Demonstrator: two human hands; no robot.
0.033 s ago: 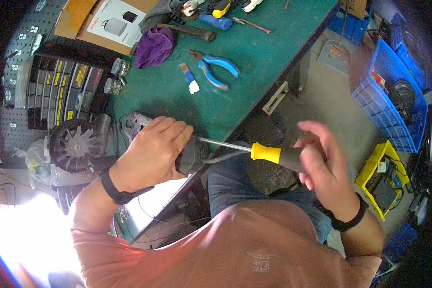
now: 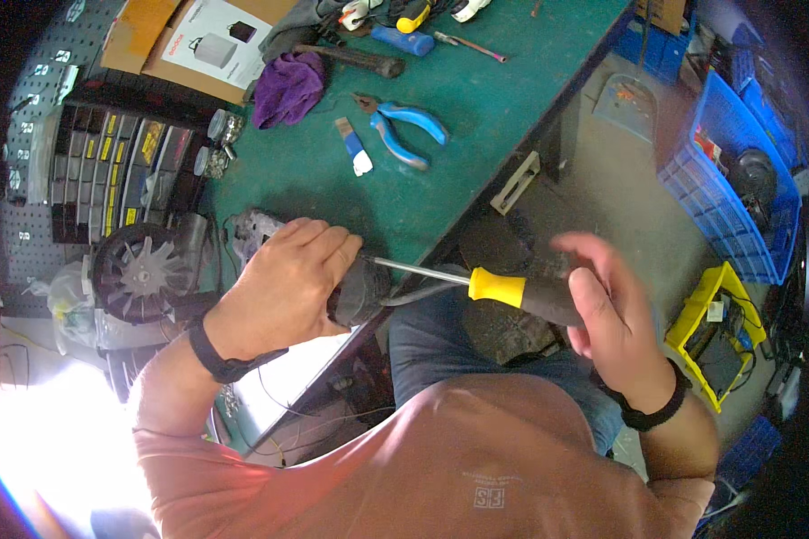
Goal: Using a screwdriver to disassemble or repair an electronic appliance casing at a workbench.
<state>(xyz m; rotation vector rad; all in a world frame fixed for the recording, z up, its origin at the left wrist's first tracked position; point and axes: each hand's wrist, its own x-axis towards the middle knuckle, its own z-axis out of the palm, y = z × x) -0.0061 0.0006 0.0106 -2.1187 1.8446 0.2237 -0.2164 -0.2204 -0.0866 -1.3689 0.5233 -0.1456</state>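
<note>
My left hand (image 2: 292, 283) is wrapped over a dark, rounded housing (image 2: 361, 295) at the near edge of the green workbench, gripping it. A greyish, rough metal-looking part (image 2: 250, 232) shows beyond my knuckles; how it joins the housing is hidden. A screwdriver (image 2: 497, 287) with a yellow and black handle lies nearly level, its steel shaft reaching the housing beside my left fingertips. Its tip is out of sight. Around the handle's rear end curls my right hand (image 2: 616, 314), thumb against the black grip and index finger lifted off, slightly blurred.
On the workbench (image 2: 476, 135) lie blue-handled pliers (image 2: 404, 130), a blue-handled scraper or brush (image 2: 353, 148), a purple cloth (image 2: 288, 88) and a hammer-like tool (image 2: 355, 60). Small-parts drawers (image 2: 121, 171) stand left. A blue basket (image 2: 719, 193) and yellow bin (image 2: 706, 341) are on the right.
My right hand has shifted slightly around the screwdriver handle, its fingers loosened and more of the black grip showing. My left hand and the housing stay put.
</note>
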